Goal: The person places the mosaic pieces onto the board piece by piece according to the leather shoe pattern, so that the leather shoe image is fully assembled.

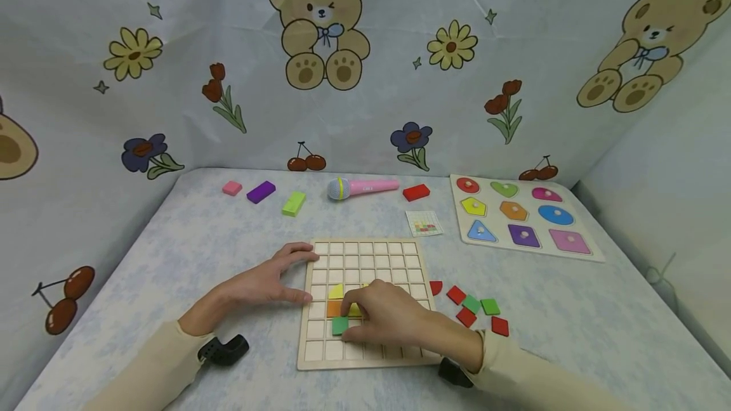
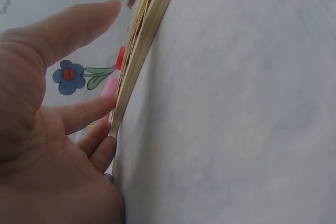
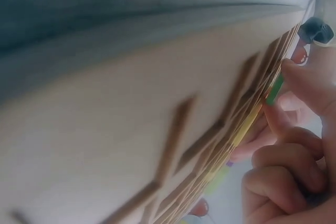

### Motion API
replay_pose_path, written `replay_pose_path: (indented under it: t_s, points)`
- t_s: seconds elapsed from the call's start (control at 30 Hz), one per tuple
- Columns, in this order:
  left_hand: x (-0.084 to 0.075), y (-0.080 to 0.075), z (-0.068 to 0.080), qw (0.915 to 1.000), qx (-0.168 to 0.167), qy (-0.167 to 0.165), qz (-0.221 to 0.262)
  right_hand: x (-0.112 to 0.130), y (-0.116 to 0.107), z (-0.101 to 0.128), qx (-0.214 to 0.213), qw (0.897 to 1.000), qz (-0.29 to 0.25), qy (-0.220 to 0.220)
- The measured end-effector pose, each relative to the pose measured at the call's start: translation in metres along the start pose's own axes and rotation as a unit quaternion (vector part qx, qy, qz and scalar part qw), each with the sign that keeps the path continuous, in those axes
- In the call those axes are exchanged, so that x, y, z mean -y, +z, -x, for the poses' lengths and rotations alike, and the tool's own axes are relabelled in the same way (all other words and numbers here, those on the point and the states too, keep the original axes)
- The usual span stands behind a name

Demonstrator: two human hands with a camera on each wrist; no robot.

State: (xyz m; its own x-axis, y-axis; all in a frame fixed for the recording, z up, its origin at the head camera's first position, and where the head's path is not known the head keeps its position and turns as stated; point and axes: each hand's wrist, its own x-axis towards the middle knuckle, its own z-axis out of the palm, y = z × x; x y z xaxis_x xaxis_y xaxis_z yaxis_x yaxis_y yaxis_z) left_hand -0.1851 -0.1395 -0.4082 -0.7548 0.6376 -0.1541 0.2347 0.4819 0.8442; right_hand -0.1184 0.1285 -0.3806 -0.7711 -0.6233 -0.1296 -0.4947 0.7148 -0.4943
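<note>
A wooden grid board (image 1: 365,360) lies on the table in front of me. My left hand (image 1: 268,281) rests at its left edge, fingers extended and fingertips touching the rim; in the left wrist view the thumb (image 2: 84,27) stands apart from the other fingers. Over the lower left of the grid, my right hand (image 1: 388,316) pinches a green square tile (image 1: 339,326) between thumb and index finger, its other fingers curled. An orange tile (image 1: 334,308) sits just above the green one, with a yellow tile (image 1: 336,291) above that. Another yellow tile (image 1: 355,311) is partly hidden by the right hand.
Right of the board lie several loose red and green tiles (image 1: 465,317). Behind it are a small pattern card (image 1: 424,224), a pink toy microphone (image 1: 365,188) and coloured blocks (image 1: 294,203). A shape puzzle board (image 1: 497,246) occupies the back right.
</note>
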Motion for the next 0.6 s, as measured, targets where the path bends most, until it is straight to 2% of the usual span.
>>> replay_pose_path:
  t_s: [0.4,0.6]
  points:
    - [-0.0001,0.0001,-0.0011,1.0,0.0,0.0,-0.002,0.0057,-0.0016,0.0003,0.003,0.999,0.029,-0.019]
    - [0.0012,0.0005,-0.0014,1.0,0.0,0.003,-0.008,0.006,-0.002,0.0004,0.009,0.999,0.024,-0.022]
